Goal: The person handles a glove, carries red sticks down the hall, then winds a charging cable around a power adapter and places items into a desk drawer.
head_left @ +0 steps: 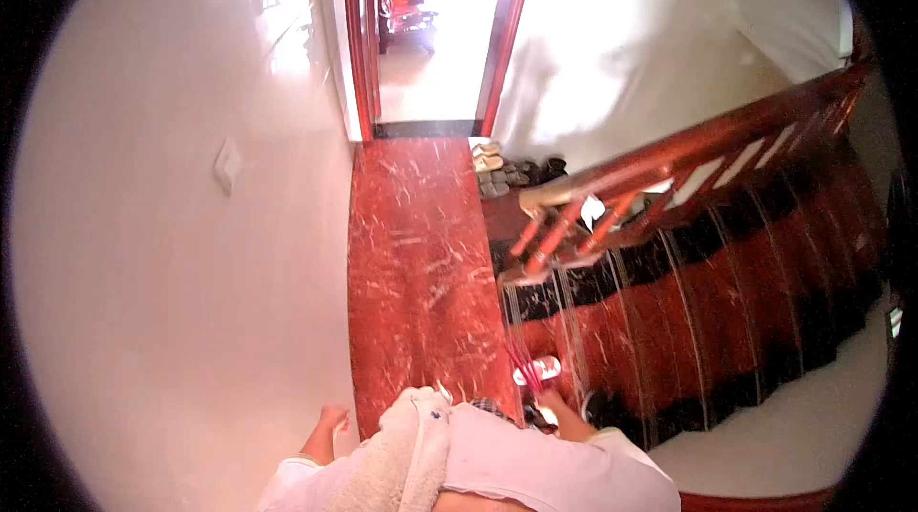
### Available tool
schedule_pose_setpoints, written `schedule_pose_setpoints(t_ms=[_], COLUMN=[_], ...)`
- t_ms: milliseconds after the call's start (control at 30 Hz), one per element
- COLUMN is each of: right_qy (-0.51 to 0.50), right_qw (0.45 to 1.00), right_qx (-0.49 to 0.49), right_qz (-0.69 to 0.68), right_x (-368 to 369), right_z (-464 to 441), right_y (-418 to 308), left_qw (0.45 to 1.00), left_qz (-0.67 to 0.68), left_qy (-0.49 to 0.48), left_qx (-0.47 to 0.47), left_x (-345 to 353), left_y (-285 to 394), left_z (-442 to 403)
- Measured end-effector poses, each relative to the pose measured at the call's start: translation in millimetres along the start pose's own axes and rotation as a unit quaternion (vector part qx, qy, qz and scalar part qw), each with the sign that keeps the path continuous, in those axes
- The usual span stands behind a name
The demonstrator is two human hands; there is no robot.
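Note:
My left hand [335, 418] hangs low beside the white wall, with nothing seen in it and its fingers loosely apart. My right hand [550, 402] is lowered at my other side, by the stairs. Its fingers are closed around a bundle of thin pink strips [521, 359] that fan out forward; their exact kind is too blurred to tell. Just beyond that hand shows a small white-and-red item [537, 370]; whether I hold it or it lies on the step cannot be told. A fuzzy beige cloth [411, 435] lies against my chest over a pale top.
Red marbled floor [416, 244] runs ahead to a doorway [430, 53] with a dark sill. Several slippers and shoes [507, 173] line the wall. A wooden banister [688, 144] and red-and-black steps [688, 302] lie to the right. A switch [228, 166] is on the left wall.

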State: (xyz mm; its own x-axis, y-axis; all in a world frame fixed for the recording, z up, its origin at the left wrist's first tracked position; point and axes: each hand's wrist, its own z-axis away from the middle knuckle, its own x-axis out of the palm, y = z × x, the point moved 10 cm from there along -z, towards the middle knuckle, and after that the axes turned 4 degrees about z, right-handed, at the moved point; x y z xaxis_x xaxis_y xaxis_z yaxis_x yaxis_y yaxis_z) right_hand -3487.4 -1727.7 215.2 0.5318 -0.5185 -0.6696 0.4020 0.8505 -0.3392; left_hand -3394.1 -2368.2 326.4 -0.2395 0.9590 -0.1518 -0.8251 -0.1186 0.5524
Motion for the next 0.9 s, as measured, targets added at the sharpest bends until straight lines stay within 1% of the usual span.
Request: schedule_pose_setpoints(t_ms=[33,67,133,233,267,333,400,433,467,500,533,567,633,700,733,767,833,900], right_qy=[-0.049,-0.071,-0.106,-0.138,-0.145,-0.14,-0.131,-0.113,-0.097,-0.034,-0.052,-0.072,0.008,0.026,0.051,0.051,0.043,0.024], right_qw=[0.995,0.985,0.965,0.947,0.944,0.943,0.948,0.95,0.948,0.979,0.963,0.94,0.946,0.923,0.92,0.925,0.935,0.922], right_qx=[0.063,0.108,0.171,0.217,0.223,0.212,0.155,0.104,0.055,0.069,0.054,0.043,-0.045,-0.1,-0.136,-0.098,0.002,0.054], right_qz=[-0.052,-0.114,-0.166,-0.191,-0.197,-0.213,-0.247,-0.271,-0.299,-0.189,-0.26,-0.33,-0.322,-0.37,-0.363,-0.364,-0.352,-0.382], right_x=[-7,-18,-26,-56,-66,-104,-149,-178,-211,-274,-331,-389,-507,-548,-570,-577,-560,-529], right_z=[14,20,5,-61,-93,-180,-265,-313,-354,-385,-394,-402,-494,-549,-567,-599,-645,-685], right_y=[-8,-26,-41,-93,-111,-153,-218,-267,-318,-383,-455,-526,-655,-710,-739,-751,-730,-704], left_qw=[0.999,0.998,0.99,0.977,0.977,0.987,0.999,0.992,0.958,0.96,0.988,0.992,0.987,0.985,0.986,0.986,0.989,0.996], left_qz=[-0.012,-0.023,0.062,0.08,0.052,0.107,0.043,-0.122,-0.279,-0.278,-0.138,-0.058,-0.02,-0.025,-0.026,-0.027,-0.032,-0.019], left_qy=[-0.016,-0.032,-0.024,-0.012,0.014,0.003,0.012,-0.002,-0.021,-0.022,0.007,0.028,0.047,0.047,0.045,0.044,0.04,0.038], left_qx=[0.028,0.056,0.125,0.198,0.207,0.121,0.024,0.044,0.068,0.027,-0.063,-0.11,-0.154,-0.164,-0.161,-0.156,-0.138,-0.078], left_x=[1,3,16,19,20,25,28,18,17,18,16,19,23,23,21,20,14,12], left_y=[64,129,269,400,430,446,437,414,407,408,412,421,474,533,571,615,703,826], left_z=[-39,-77,-93,-194,-213,-269,-289,-327,-364,-365,-358,-359,-398,-449,-478,-506,-567,-644])
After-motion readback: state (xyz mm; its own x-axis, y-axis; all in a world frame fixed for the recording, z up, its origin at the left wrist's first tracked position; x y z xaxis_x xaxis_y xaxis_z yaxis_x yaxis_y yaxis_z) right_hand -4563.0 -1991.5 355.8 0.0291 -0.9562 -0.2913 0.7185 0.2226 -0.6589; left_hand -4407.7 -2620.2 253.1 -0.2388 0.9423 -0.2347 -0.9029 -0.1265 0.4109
